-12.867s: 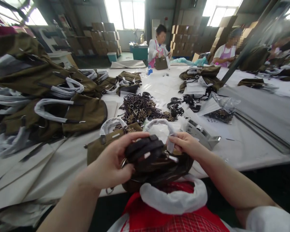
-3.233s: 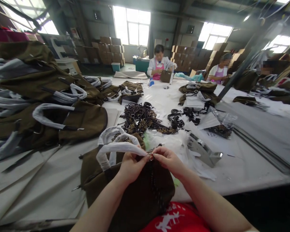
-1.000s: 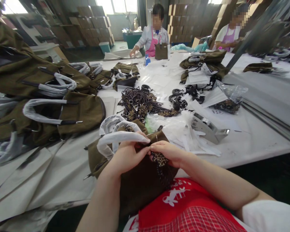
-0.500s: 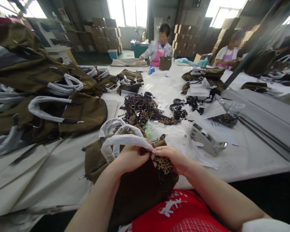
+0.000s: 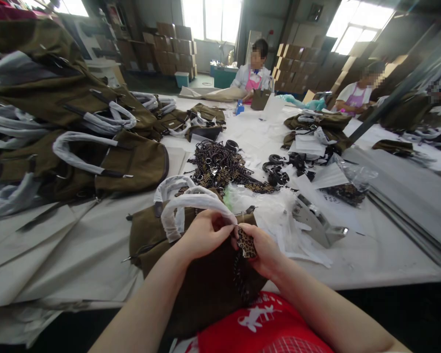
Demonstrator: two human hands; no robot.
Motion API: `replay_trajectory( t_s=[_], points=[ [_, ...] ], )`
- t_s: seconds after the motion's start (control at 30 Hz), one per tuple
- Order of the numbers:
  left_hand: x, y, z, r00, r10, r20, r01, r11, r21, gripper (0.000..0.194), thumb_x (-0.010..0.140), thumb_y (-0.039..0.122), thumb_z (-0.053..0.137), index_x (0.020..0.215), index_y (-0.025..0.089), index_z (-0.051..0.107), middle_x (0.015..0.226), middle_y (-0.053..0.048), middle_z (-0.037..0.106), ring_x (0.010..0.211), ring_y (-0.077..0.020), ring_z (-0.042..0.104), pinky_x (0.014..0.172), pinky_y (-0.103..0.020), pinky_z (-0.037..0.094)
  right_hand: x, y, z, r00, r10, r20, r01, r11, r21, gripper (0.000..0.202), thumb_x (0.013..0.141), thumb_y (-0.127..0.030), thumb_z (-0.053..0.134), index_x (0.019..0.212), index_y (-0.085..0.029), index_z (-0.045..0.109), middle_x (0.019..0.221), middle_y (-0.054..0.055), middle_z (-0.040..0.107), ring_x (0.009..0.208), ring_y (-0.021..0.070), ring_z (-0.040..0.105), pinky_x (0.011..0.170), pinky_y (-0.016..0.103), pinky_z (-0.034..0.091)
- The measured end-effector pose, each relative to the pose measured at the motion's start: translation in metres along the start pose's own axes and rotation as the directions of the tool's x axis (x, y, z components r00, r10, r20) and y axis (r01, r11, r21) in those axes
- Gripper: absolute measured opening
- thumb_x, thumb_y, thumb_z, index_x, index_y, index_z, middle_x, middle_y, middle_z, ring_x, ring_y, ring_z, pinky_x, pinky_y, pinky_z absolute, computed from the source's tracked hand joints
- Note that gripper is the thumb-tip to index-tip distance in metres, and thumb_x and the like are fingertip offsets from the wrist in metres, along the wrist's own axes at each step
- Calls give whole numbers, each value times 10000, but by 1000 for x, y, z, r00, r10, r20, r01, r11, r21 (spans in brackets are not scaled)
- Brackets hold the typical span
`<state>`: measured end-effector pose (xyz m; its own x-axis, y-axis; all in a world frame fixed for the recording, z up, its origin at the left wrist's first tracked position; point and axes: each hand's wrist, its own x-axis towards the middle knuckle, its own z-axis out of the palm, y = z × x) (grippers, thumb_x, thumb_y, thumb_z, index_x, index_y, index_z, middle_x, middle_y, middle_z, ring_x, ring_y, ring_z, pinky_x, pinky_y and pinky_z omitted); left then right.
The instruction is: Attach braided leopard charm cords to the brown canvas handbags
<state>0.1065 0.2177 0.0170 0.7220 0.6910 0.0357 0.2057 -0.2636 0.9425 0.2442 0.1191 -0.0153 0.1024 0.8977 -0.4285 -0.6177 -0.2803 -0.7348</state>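
Note:
An olive-brown bag (image 5: 206, 284) lies at the table's front edge, against a red apron. My left hand (image 5: 208, 230) is closed on the lower end of its white-wrapped handle (image 5: 206, 198). Touching it, my right hand (image 5: 259, 247) pinches a leopard-print charm (image 5: 246, 243) beside the handle end. A dark braided cord (image 5: 238, 274) hangs below the charm over the bag. The small fastening between my fingertips is mostly hidden.
Olive bags (image 5: 132, 162) are piled at the left. Beyond my hands lies a heap of dark cords and charms (image 5: 218, 164). A metal tape dispenser (image 5: 316, 220) stands to the right. Two people (image 5: 255, 73) work across the table, and another is partly visible at far right.
The view has shifted, so the surroundings appear further right. My right hand has closed in around the charm, which is turned more upright. The cord hangs more visibly below it.

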Motion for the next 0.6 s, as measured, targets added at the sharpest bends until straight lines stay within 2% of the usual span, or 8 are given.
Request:
replay_trajectory(
  t_s=[0.07, 0.2, 0.37, 0.6],
  points=[
    [0, -1, -2, 1000, -1, -22, 3, 997, 79, 169, 820, 310, 617, 817, 171, 714, 773, -47, 750, 684, -189, 696, 611, -268, 532, 0, -2, 0, 999, 35, -36, -35, 999, 24, 232, 723, -365, 632, 635, -152, 606, 561, 18, 596, 483, 98, 505, 443, 196, 354],
    [1, -5, -2, 986, 16, -168, 26, 970, 244, 228, 836, 391, 627, 827, 184, 723, 793, -47, 761, 689, -193, 691, 616, -271, 512, -1, -7, -3, 993, 62, -101, -60, 998, 19, 179, 712, -308, 623, 627, -152, 604, 575, 28, 603, 493, 111, 536, 446, 207, 382],
    [0, -5, 1, 981, 39, -190, 10, 968, 249, 236, 847, 402, 619, 826, 194, 727, 799, -36, 762, 719, -189, 693, 644, -265, 501, -3, -9, -5, 984, 87, -154, -95, 994, -45, 173, 716, -282, 579, 603, -153, 602, 569, 45, 603, 473, 121, 535, 431, 226, 381],
    [-2, -6, 0, 976, 20, -216, 39, 964, 264, 244, 842, 421, 617, 816, 199, 716, 757, -18, 747, 664, -174, 667, 616, -264, 471, -6, -12, 0, 989, 86, -124, -105, 982, -156, 160, 719, -277, 584, 633, -146, 616, 595, 44, 618, 471, 116, 539, 433, 224, 384]
  ],
)
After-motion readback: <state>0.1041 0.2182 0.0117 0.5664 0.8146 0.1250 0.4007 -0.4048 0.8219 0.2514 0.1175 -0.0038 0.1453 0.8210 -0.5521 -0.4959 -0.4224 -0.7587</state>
